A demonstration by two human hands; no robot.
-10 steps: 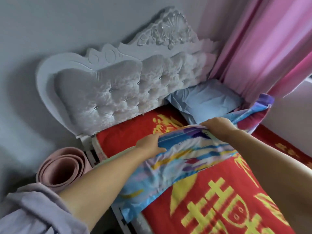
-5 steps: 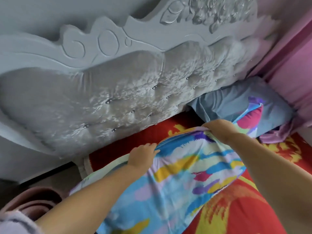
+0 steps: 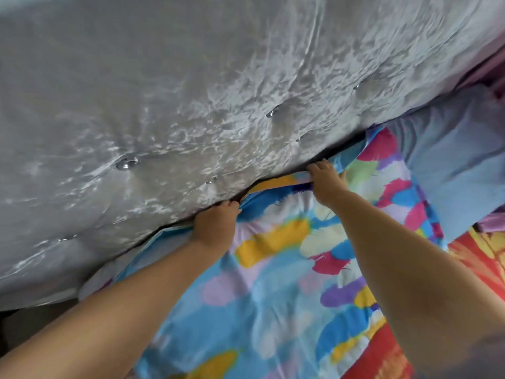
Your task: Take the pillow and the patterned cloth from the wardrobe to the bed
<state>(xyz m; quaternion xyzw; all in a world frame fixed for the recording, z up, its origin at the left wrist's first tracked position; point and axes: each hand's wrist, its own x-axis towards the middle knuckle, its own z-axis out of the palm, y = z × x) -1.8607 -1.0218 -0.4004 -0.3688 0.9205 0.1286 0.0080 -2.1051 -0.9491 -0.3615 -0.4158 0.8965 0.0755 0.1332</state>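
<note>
The patterned cloth, blue with yellow, pink and purple brush marks, lies spread over the head end of the bed. My left hand grips its top edge where it meets the tufted headboard. My right hand holds the same edge further right, fingers curled over the fabric at the gap under the headboard. A pale blue pillow rests at the right, its near side overlapped by the cloth.
A red bedspread with yellow figures shows at the right and lower right of the cloth. Pink curtain fabric hangs at the far right edge. Dark floor shows at the lower left under the headboard.
Both hands have pushed the cloth's top edge forward until it meets the headboard. My head has moved closer, so the headboard now fills the upper view. The cloth lies flatter.
</note>
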